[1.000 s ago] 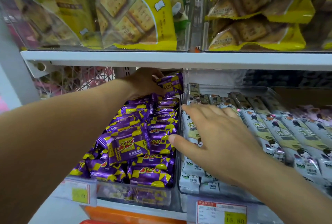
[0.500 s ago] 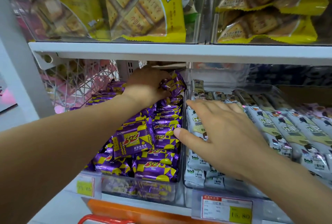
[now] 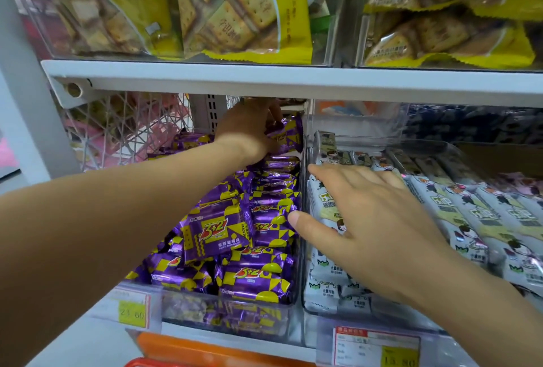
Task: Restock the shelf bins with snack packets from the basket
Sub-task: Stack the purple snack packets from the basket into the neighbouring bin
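Purple snack packets (image 3: pixel 235 234) fill the left bin (image 3: pixel 223 318), and the left hand (image 3: pixel 249 128), its grip closed on one purple packet (image 3: pixel 287 135) at the back, should tuck it down flat while the right hand (image 3: pixel 370 219), fingers spread, rests on the white packets (image 3: pixel 326 278).

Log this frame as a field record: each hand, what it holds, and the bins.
left hand: at the back of the purple bin, fingers grip a purple packet
right hand: open, flat on the white packets in the neighbouring bin
purple bin fill: stacked with matching packets, front to back
shelf above: yellow cracker bags
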### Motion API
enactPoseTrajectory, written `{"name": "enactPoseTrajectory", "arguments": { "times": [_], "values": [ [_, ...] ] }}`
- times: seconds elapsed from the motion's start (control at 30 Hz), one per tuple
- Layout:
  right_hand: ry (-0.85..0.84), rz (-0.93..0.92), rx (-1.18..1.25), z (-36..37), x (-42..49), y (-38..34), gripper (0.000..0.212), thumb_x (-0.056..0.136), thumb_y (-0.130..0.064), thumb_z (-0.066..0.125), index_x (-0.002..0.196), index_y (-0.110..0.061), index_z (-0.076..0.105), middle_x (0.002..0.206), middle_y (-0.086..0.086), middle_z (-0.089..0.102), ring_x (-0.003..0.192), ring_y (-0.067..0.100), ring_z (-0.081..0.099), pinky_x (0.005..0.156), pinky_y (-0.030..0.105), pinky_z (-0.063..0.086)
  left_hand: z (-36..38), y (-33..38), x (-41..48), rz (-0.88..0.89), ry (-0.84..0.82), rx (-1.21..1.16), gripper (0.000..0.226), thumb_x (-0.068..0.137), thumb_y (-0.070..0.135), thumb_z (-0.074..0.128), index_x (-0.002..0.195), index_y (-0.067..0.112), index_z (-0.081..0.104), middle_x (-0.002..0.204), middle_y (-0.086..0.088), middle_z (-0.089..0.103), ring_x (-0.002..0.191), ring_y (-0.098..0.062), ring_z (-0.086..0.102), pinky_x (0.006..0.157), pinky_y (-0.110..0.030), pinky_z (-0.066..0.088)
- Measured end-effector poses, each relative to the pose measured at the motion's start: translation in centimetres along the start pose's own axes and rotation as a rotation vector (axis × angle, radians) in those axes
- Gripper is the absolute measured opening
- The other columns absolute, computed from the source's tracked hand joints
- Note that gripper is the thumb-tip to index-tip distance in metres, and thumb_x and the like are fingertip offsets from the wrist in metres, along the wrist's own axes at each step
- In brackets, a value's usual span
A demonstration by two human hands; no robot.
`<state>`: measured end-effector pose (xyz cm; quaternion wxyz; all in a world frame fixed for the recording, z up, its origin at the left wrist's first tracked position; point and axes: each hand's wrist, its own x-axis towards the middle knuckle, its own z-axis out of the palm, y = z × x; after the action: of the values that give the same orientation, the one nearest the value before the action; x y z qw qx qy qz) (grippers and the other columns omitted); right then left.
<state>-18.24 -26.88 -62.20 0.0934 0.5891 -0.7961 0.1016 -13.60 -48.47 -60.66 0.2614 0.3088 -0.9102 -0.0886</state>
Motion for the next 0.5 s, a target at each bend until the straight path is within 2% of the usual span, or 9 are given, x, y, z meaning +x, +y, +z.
{"name": "enactPoseTrajectory", "arguments": {
  "times": [0.2, 0.4, 0.5],
  "values": [
    [0.023, -0.007, -0.001, 0.1, -0.1, 0.0, 0.097, 0.062, -0.074, -0.009, 0.15, -0.038, 0.013, 0.154, -0.023, 0.022, 0.138, -0.001, 0.018, 0.1, 0.02, 0.004, 1.1, -0.2, 0.4, 0.059, -0.07, 0.159, 0.03, 0.08, 0.02, 0.077, 0.104, 0.026, 0.061, 0.112, 0.002, 0.064, 0.106, -0.024, 0.058, 0.073, -0.026, 0.036],
    [0.041, -0.009, 0.009, 0.2, -0.2, -0.1, 0.097, 0.061, -0.074, -0.01, 0.15, -0.039, 0.011, 0.154, -0.024, 0.021, 0.135, -0.002, 0.015, 0.099, 0.019, 0.004, 2.0, -0.2, 1.4, 0.09, 0.006, 0.164, 0.025, 0.078, 0.017, 0.077, 0.097, 0.021, 0.062, 0.105, -0.001, 0.066, 0.099, -0.025, 0.06, 0.072, -0.027, 0.039],
    [0.046, -0.016, 0.013, 0.2, -0.2, -0.1, 0.097, 0.061, -0.074, -0.011, 0.15, -0.039, 0.01, 0.153, -0.024, 0.023, 0.135, -0.002, 0.017, 0.099, 0.019, 0.004, 2.5, -0.1, 2.1, 0.099, 0.032, 0.157, 0.02, 0.08, 0.015, 0.075, 0.095, 0.019, 0.064, 0.106, -0.001, 0.066, 0.101, -0.024, 0.059, 0.075, -0.027, 0.039]
  ]
}}
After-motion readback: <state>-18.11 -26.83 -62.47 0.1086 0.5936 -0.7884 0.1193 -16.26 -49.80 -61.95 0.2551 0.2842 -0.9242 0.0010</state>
